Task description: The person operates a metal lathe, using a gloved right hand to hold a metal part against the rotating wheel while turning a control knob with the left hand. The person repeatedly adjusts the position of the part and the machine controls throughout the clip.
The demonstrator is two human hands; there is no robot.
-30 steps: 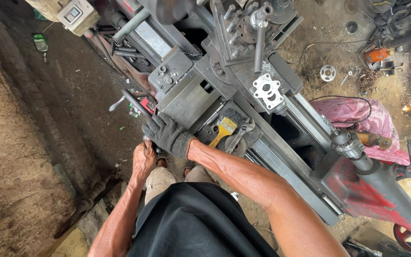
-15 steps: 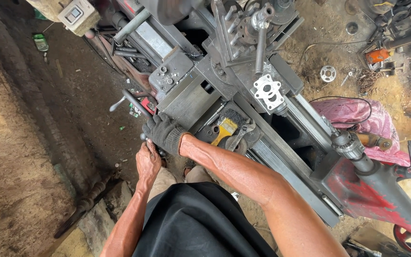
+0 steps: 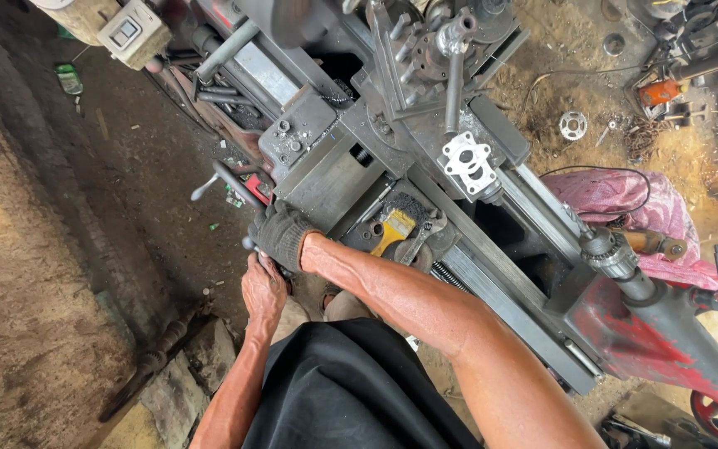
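From the head camera, the right hand (image 3: 280, 235) wears a dark glove and its grip is closed around a handle (image 3: 248, 244) on the front of the lathe (image 3: 425, 158). The bare left hand (image 3: 263, 289) sits just below, touching the handle too; whether its grip is closed cannot be told. A yellow brush (image 3: 395, 228) lies on the lathe nearby.

Both hands — gloved right hand (image 3: 280, 235), bare left hand (image 3: 263, 288) — grip the lathe (image 3: 334, 170) handle.
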